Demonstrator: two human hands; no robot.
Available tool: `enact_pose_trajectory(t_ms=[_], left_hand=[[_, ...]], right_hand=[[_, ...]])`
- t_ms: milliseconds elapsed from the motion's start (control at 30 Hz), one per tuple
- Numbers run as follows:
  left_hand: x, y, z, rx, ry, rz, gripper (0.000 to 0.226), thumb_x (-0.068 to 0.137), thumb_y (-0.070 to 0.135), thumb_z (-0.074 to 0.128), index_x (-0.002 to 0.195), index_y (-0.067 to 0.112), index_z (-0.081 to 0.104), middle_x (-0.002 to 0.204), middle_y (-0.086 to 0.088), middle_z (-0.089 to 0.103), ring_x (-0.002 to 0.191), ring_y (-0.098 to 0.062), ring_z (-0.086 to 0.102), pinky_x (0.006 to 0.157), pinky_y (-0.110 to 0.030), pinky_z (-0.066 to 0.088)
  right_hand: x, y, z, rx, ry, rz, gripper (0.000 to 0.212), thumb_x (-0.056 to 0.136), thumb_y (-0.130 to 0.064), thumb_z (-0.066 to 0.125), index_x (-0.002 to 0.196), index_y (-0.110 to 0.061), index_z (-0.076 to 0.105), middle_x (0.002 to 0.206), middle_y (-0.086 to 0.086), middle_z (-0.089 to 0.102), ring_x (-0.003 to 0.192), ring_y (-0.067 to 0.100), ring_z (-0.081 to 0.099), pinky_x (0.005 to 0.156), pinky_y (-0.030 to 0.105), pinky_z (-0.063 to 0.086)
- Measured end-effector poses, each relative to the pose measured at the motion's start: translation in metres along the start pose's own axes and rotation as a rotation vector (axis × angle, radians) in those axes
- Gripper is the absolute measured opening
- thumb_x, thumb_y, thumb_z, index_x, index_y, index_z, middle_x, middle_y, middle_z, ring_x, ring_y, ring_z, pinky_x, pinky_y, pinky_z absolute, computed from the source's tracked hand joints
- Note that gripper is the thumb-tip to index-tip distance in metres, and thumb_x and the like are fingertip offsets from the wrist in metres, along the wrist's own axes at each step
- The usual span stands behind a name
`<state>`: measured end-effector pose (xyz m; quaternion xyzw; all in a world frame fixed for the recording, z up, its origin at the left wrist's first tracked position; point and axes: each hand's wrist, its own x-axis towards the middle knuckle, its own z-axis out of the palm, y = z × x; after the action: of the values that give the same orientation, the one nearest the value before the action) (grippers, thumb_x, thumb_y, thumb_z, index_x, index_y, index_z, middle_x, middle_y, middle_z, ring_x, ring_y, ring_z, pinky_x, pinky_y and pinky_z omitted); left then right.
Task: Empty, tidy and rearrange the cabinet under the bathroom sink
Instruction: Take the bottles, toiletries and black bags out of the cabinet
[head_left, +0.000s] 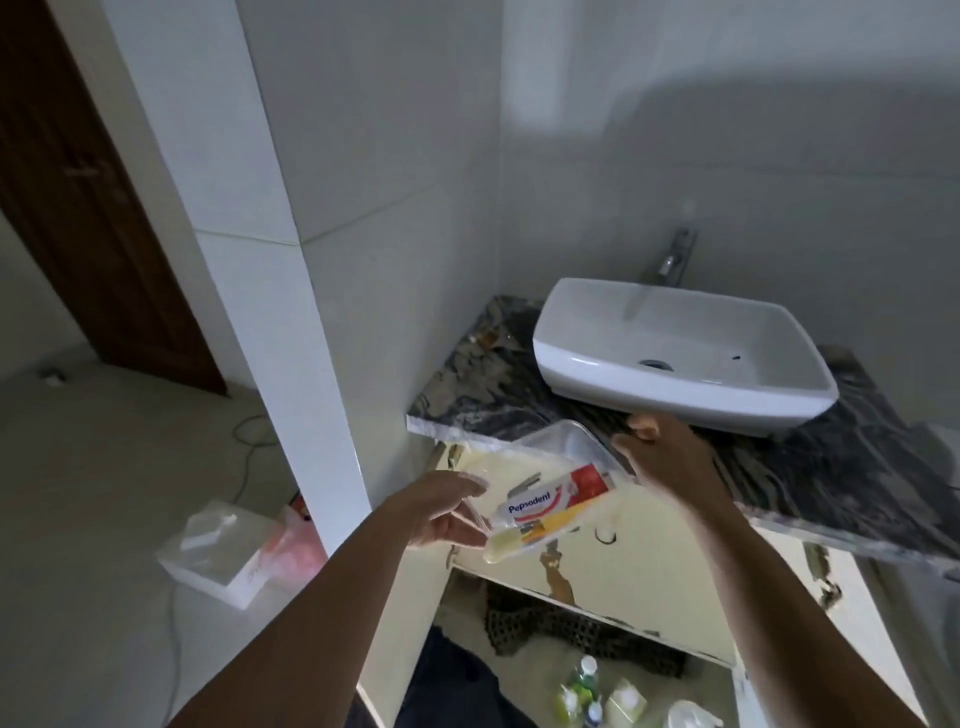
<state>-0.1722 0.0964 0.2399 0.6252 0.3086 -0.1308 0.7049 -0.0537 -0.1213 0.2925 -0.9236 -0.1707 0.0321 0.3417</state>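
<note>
Grey-tiled walls enclose a white sink (680, 358) on a dark marbled counter (841, 467), above a worn cream cabinet (587, 571) with bottles (582, 686) standing below it. You hold a clear plastic tray (566, 441) in front of the counter edge, tilted, your left hand (447, 514) gripping its near end and your right hand (660, 457) gripping its far end; inside lie a toothpaste box (561, 499) and a small item too blurred to name. Another clear box (228, 545) sits on the floor to the left, with something pink behind it.
</note>
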Motion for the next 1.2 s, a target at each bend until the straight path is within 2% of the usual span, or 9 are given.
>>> enact_pose_trajectory(t_ms=[67, 133, 233, 400, 533, 667, 900, 1067, 1200], left_hand=[[0.012, 0.002, -0.017, -0.133, 0.065, 0.006, 0.039, 0.097, 0.01, 0.051, 0.134, 0.001, 0.042, 0.102, -0.031, 0.062, 0.066, -0.034, 0.07, 0.054, -0.036, 0.06], [0.023, 0.002, -0.026, -0.24, 0.12, 0.008, 0.042, 0.096, 0.007, 0.051, 0.135, 0.001, 0.038, 0.124, -0.033, 0.053, 0.079, -0.041, 0.069, 0.056, -0.039, 0.06], [0.04, 0.004, -0.036, -0.331, 0.168, 0.015, 0.046, 0.095, 0.004, 0.051, 0.138, 0.003, 0.036, 0.136, -0.031, 0.043, 0.089, -0.045, 0.068, 0.063, -0.043, 0.061], [0.067, 0.013, -0.043, -0.39, 0.161, -0.001, 0.028, 0.096, 0.004, 0.05, 0.123, 0.005, 0.044, 0.124, -0.025, 0.054, 0.095, -0.043, 0.067, 0.078, -0.047, 0.059], [0.095, 0.022, -0.052, -0.457, 0.192, 0.001, 0.022, 0.094, 0.005, 0.054, 0.115, 0.002, 0.049, 0.12, -0.025, 0.056, 0.097, -0.041, 0.066, 0.073, -0.044, 0.06], [0.13, 0.033, -0.061, -0.445, 0.264, 0.037, 0.023, 0.091, 0.003, 0.059, 0.113, 0.001, 0.052, 0.111, -0.023, 0.064, 0.096, -0.037, 0.069, 0.081, -0.046, 0.059], [0.174, 0.043, -0.083, -0.493, 0.401, 0.012, 0.012, 0.089, -0.004, 0.058, 0.094, 0.002, 0.05, 0.113, -0.025, 0.06, 0.108, -0.04, 0.062, 0.099, -0.052, 0.048], [0.192, 0.05, -0.096, -0.482, 0.497, 0.035, 0.016, 0.089, -0.005, 0.057, 0.104, -0.001, 0.053, 0.112, -0.026, 0.062, 0.1, -0.038, 0.065, 0.089, -0.049, 0.054], [0.199, 0.059, -0.102, -0.439, 0.618, 0.022, 0.035, 0.095, -0.002, 0.045, 0.129, -0.01, 0.047, 0.091, -0.015, 0.057, 0.09, -0.03, 0.06, 0.064, -0.033, 0.057]], right_hand=[[0.001, 0.009, 0.027, 0.196, -0.06, 0.182, 0.037, 0.083, -0.04, 0.061, 0.087, -0.003, 0.066, 0.085, 0.014, 0.066, 0.083, 0.025, 0.059, 0.069, 0.032, 0.043], [-0.002, 0.004, 0.057, 0.397, -0.263, 0.315, 0.031, 0.091, -0.038, 0.058, 0.095, -0.008, 0.063, 0.086, 0.012, 0.066, 0.08, 0.024, 0.064, 0.065, 0.033, 0.046], [0.008, -0.012, 0.104, 0.566, -0.46, 0.412, 0.021, 0.096, -0.032, 0.052, 0.097, -0.012, 0.055, 0.101, 0.009, 0.063, 0.089, 0.024, 0.069, 0.082, 0.036, 0.053], [0.048, -0.033, 0.147, 0.575, -0.529, 0.402, 0.011, 0.097, -0.013, 0.047, 0.095, -0.011, 0.058, 0.089, 0.007, 0.067, 0.071, 0.016, 0.065, 0.07, 0.027, 0.054], [0.09, -0.032, 0.169, 0.507, -0.591, 0.38, 0.017, 0.092, -0.006, 0.052, 0.107, -0.004, 0.059, 0.09, 0.009, 0.068, 0.072, 0.015, 0.065, 0.057, 0.021, 0.053], [0.127, -0.033, 0.189, 0.479, -0.591, 0.335, 0.01, 0.096, -0.012, 0.05, 0.103, -0.011, 0.056, 0.089, 0.006, 0.065, 0.075, 0.013, 0.063, 0.063, 0.022, 0.056], [0.172, -0.039, 0.217, 0.508, -0.59, 0.292, 0.011, 0.097, -0.017, 0.049, 0.1, -0.011, 0.057, 0.076, 0.001, 0.059, 0.059, 0.006, 0.053, 0.049, 0.014, 0.042], [0.194, -0.045, 0.23, 0.452, -0.593, 0.263, 0.013, 0.097, -0.017, 0.048, 0.1, -0.007, 0.057, 0.069, 0.0, 0.054, 0.056, 0.007, 0.048, 0.05, 0.014, 0.039], [0.197, -0.055, 0.229, 0.477, -0.614, 0.297, 0.015, 0.096, -0.012, 0.05, 0.108, -0.007, 0.059, 0.083, 0.0, 0.06, 0.068, 0.005, 0.057, 0.046, 0.008, 0.042]])
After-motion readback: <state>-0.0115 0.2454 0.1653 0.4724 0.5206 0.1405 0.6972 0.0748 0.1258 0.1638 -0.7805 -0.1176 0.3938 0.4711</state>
